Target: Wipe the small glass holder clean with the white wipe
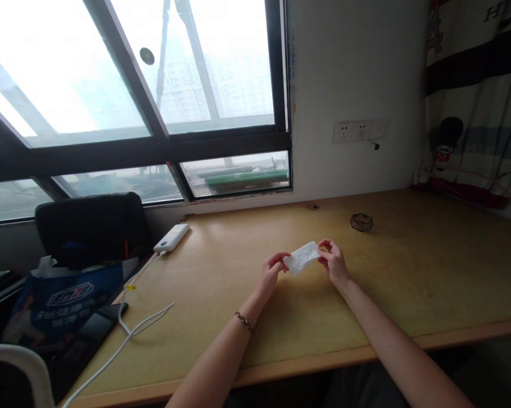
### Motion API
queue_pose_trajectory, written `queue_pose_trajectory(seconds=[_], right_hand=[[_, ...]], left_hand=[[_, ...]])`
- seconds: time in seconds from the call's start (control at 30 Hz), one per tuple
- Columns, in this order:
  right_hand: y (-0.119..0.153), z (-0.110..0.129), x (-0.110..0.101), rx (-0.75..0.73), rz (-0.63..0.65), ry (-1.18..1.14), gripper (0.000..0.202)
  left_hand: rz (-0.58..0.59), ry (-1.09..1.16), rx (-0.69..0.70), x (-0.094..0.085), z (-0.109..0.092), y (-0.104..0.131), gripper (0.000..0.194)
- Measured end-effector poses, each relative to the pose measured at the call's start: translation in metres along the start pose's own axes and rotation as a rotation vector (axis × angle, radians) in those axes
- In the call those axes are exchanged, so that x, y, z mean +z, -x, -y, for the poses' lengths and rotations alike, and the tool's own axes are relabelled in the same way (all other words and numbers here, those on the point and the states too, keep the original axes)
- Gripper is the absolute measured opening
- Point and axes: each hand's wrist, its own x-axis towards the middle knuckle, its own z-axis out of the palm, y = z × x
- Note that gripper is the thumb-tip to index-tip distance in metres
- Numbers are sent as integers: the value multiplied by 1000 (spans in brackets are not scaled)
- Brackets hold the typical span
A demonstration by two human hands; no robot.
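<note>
A white tissue (pixel 302 258), slightly crumpled and folded into a small strip, is stretched between my two hands over the wooden table (pixel 221 334). My left hand (pixel 274 272) pinches its left end between thumb and fingers. At the other end, my right hand (pixel 332 260) grips the upper right corner the same way. A braided bracelet (pixel 244 321) circles my left wrist. Whether the tissue's lower edge touches the tabletop, I cannot tell.
Behind my right hand stands a glass ashtray (pixel 361 222). A white power bank (pixel 172 238) with a white cable (pixel 131 334) lies along the table's left edge. Beyond that edge are a blue bag (pixel 68 297) and a black chair (pixel 93 226). Wall sockets (pixel 354 131) sit above the table.
</note>
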Motion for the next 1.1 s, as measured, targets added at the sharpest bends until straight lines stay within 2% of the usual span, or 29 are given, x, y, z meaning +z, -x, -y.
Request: queue_pose_trajectory(seconds=[0.07, 0.13, 0.2, 0.27, 0.33, 0.4, 0.5, 0.53, 0.6, 0.67, 0.7, 0.93, 1.0, 1.1], right_hand=[[1, 3, 0, 19, 37, -57, 22], [2, 5, 2, 48, 103, -108, 23], [5, 7, 3, 71, 166, -133, 24], [6, 7, 5, 84, 195, -123, 25], [5, 6, 5, 91, 185, -95, 26], [2, 4, 5, 99, 137, -80, 24], [0, 2, 6, 163, 84, -110, 24], [1, 1, 7, 203, 113, -115, 27], [5, 0, 9, 280, 250, -91, 35], [10, -1, 12, 302, 380, -30, 39], [11, -3, 12, 291, 404, 2, 39], [4, -13, 6, 196, 189, 82, 27], [3, -12, 5, 183, 186, 72, 26], [4, -11, 6, 178, 186, 64, 26]], left_hand=[[34, 180, -129, 2, -1, 1, 41], [72, 267, -271, 5, -2, 3, 50], [138, 242, -373, 8, -2, 6, 52], [209, 172, -406, 10, -1, 9, 48], [248, 109, -411, 12, 1, 11, 39], [237, 74, -408, 13, 2, 11, 33], [130, 81, -373, 14, 2, 8, 31], [88, 91, -360, 14, 2, 7, 31], [31, 102, -343, 15, 2, 4, 34], [10, 89, -328, 15, 3, 3, 35], [7, 77, -319, 14, 4, 3, 35], [34, 44, -329, 14, 10, 4, 33], [48, 79, -315, 16, 6, 5, 42], [127, 147, -270, 18, -3, 7, 73]])
